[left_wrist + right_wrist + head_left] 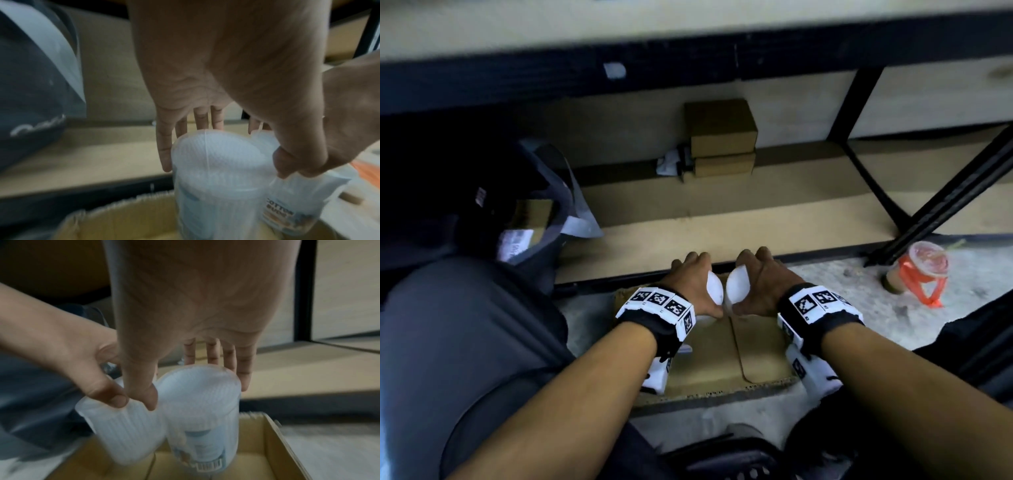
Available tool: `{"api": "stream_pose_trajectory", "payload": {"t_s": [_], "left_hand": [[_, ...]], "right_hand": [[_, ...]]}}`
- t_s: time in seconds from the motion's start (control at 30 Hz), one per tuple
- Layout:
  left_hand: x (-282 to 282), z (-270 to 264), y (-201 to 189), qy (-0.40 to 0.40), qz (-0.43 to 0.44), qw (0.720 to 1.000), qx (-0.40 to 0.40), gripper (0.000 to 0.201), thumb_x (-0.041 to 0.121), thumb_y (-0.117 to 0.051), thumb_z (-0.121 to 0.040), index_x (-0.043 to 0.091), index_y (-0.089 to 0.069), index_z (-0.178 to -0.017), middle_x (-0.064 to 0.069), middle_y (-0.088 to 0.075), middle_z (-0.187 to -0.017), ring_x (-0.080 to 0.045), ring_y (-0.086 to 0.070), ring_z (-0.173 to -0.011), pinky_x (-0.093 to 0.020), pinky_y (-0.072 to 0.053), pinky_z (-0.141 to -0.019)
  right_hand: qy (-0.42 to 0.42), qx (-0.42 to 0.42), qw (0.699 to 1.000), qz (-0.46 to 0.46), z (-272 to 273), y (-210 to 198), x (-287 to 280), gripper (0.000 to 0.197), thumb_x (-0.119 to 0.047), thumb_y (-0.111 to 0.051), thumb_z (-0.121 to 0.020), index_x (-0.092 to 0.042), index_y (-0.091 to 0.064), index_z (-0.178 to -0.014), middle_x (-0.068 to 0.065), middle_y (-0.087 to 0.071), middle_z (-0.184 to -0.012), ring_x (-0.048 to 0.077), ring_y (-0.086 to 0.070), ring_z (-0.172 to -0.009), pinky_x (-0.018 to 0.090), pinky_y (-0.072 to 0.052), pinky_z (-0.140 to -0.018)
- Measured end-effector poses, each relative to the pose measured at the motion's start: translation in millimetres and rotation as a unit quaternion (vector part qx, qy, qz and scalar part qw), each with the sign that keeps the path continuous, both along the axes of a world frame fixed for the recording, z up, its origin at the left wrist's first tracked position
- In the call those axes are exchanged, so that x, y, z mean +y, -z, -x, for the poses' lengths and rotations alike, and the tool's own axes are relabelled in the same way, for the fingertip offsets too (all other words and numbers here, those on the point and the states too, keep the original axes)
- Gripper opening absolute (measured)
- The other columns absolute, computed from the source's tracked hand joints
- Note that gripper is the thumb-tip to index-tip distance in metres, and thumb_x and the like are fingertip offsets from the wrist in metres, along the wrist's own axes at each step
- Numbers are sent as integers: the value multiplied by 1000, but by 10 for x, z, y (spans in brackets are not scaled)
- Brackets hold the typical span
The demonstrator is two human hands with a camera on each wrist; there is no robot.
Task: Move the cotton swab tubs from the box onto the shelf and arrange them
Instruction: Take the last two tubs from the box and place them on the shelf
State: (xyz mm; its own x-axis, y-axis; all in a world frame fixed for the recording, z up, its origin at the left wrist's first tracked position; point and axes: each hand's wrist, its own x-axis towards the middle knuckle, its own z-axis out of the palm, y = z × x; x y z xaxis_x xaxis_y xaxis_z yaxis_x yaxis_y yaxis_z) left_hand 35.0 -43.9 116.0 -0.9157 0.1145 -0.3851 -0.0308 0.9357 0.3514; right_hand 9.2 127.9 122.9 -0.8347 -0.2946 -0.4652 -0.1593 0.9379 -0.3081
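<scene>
Each of my hands holds one white cotton swab tub just above the open cardboard box (756, 356) on the floor. My left hand (695, 284) grips the left tub (715, 287) around its top, fingers on the far side and thumb on the near side. My right hand (760, 284) grips the right tub (736, 286) the same way. The two tubs touch side by side. The left tub (216, 170) has a ribbed lid, and the right tub (199, 410) carries a label and barcode. The low shelf board (722, 212) lies right behind the hands.
Two small stacked cardboard boxes (720, 137) sit at the back of the shelf. A dark bag (544, 205) fills the shelf's left end. Black frame braces (945, 205) cross at the right. A lidded drink cup in an orange carrier (924, 270) stands on the floor.
</scene>
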Motion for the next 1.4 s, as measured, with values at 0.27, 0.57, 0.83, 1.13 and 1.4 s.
{"api": "stream_pose_trajectory", "payload": {"t_s": [0.27, 0.57, 0.83, 1.13, 1.4], "left_hand": [[-446, -33, -696, 1, 34, 998, 44, 82, 59, -79, -52, 23, -46, -118, 4, -38, -117, -22, -42, -110, -44, -48, -89], [-984, -220, -1601, -8, 74, 990, 118, 73, 58, -79, -58, 21, -56, -117, 4, -45, -109, -18, -51, -104, -32, -47, -89], [-1279, -398, -2468, -16, 89, 976, 199, 74, 56, -76, -61, 23, -60, -126, 3, -55, -122, -19, -54, -111, -32, -47, -98], [-1498, -497, -3299, -27, 126, 955, 267, 71, 65, -64, -58, 28, -63, -118, 6, -59, -117, -16, -55, -107, -37, -50, -92], [-1678, -507, -3802, -58, 141, 948, 278, 75, 67, -60, -54, 32, -64, -120, 11, -66, -116, -14, -61, -106, -36, -52, -93]], "right_hand": [[-85, 89, 992, 2, 9, -762, -418, 90, -60, -75, -56, -25, -42, -133, 6, -39, -125, 33, -46, -114, 46, -51, -91], [-157, 162, 974, 34, -48, -1623, -838, 76, -67, -67, -58, -30, -52, -123, 1, -44, -121, 23, -54, -104, 36, -54, -80], [-169, 255, 950, 67, -79, -2328, -1135, 74, -72, -58, -53, -33, -60, -115, -2, -51, -105, 22, -58, -99, 35, -54, -84], [-169, 299, 932, 118, -61, -3137, -1335, 69, -70, -63, -53, -29, -67, -108, -4, -66, -105, 19, -62, -91, 36, -56, -79], [-163, 322, 926, 107, 36, -3621, -1593, 70, -77, -56, -52, -22, -73, -94, -2, -68, -96, 19, -60, -92, 38, -56, -82]]}}
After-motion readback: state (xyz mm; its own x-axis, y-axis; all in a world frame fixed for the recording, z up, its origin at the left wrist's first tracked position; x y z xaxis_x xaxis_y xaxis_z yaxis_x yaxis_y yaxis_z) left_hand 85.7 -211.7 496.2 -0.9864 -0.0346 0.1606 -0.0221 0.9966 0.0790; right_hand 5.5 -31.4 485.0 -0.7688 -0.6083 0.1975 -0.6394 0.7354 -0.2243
